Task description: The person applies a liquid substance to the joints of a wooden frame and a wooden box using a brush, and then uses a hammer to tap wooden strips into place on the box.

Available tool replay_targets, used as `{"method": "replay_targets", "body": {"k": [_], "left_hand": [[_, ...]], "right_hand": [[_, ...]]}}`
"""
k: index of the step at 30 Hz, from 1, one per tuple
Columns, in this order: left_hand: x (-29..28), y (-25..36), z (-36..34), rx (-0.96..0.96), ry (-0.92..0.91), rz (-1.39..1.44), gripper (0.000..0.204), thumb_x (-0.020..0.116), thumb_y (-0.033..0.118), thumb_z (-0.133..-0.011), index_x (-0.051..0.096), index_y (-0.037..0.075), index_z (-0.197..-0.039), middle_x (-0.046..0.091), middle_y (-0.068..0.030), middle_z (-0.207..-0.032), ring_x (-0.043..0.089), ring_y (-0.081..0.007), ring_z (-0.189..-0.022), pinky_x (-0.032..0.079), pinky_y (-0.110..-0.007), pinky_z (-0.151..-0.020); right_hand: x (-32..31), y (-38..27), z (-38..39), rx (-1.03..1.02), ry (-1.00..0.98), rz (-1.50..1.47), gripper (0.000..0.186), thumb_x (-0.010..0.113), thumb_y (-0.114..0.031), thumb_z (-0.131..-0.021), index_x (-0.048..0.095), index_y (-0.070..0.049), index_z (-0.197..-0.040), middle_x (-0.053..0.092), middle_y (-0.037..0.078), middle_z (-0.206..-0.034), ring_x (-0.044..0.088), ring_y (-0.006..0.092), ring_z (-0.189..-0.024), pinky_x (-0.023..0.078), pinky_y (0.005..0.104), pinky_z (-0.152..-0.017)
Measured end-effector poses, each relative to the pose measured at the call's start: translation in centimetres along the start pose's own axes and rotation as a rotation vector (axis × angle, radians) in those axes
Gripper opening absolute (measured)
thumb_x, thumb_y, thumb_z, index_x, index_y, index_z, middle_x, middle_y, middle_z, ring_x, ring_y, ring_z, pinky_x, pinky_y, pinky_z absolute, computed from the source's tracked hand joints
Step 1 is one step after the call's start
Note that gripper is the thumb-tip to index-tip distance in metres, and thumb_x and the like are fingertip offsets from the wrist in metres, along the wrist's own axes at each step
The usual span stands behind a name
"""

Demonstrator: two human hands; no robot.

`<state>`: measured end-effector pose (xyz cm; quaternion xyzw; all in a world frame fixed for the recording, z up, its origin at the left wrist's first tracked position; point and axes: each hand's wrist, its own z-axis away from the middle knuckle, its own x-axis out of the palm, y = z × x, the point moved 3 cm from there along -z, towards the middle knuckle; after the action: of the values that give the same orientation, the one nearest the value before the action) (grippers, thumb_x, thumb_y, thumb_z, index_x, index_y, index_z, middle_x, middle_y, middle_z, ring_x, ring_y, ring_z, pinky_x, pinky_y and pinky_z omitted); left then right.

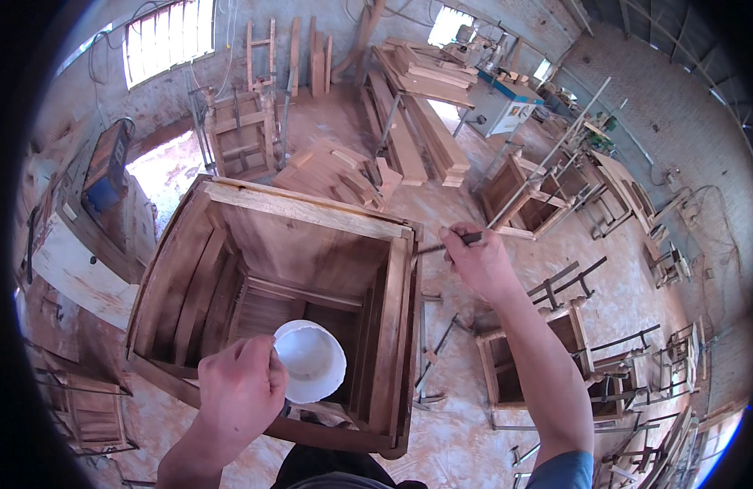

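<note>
Across the dusty workshop floor [474, 440] stand half-built wooden frames, clamps and stacks of planks [417, 122], with a small open crate [519, 371] near the floor's right edge. Largest of all, directly below the camera, is a big open-topped wooden cabinet [270, 269], its pale top rail [307, 210] at the far side and its slatted walls dropping into a dark interior. It looks heavy and stiff, a thing to shift by its corner posts or top rails, not by the thin slats.

Over the cabinet's near edge the left hand [242, 391] holds a small white bowl [311, 360], its fingers wrapped closed round the bowl's near side. The bowl looks like light plastic; what it holds cannot be told from here. Holding it level by the rim and underside seems the safe way to carry it.

At the cabinet's far right corner the right hand [478, 261] has its fingers pinched closed on a thin dark tool [450, 242], possibly a small brush, whose tip points at the top of the right-hand rail [402, 277]. The tool looks light and rigid, best held near the middle of its handle for control.
</note>
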<state>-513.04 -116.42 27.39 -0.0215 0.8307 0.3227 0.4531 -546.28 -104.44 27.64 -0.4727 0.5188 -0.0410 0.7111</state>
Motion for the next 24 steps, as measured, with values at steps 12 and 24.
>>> {"method": "replay_targets", "body": {"k": [12,24], "left_hand": [[-2.5,1.1,4.9,-0.122,0.137,-0.044,0.020,0.062,-0.005,-0.074,0.062,0.000,-0.094,0.065,-0.0155,-0.078,0.065,-0.0341,-0.066,0.052,-0.040,-0.058],[-7.2,3.8,9.3,-0.081,0.051,-0.057,0.011,0.064,0.009,-0.079,0.059,0.005,-0.088,0.064,-0.0127,-0.076,0.067,-0.0332,-0.070,0.054,-0.042,-0.061]], "right_hand": [[-0.6,-0.5,8.1,-0.295,-0.154,0.071,0.024,0.065,-0.024,-0.092,0.069,0.000,-0.093,0.061,0.004,-0.063,0.057,0.0089,-0.058,0.047,0.0270,-0.058],[-5.4,-1.7,21.8,0.011,-0.109,-0.545,0.023,0.061,-0.018,-0.095,0.062,-0.001,-0.080,0.055,0.004,-0.058,0.047,0.0101,-0.042,0.037,0.0243,-0.037]]}}
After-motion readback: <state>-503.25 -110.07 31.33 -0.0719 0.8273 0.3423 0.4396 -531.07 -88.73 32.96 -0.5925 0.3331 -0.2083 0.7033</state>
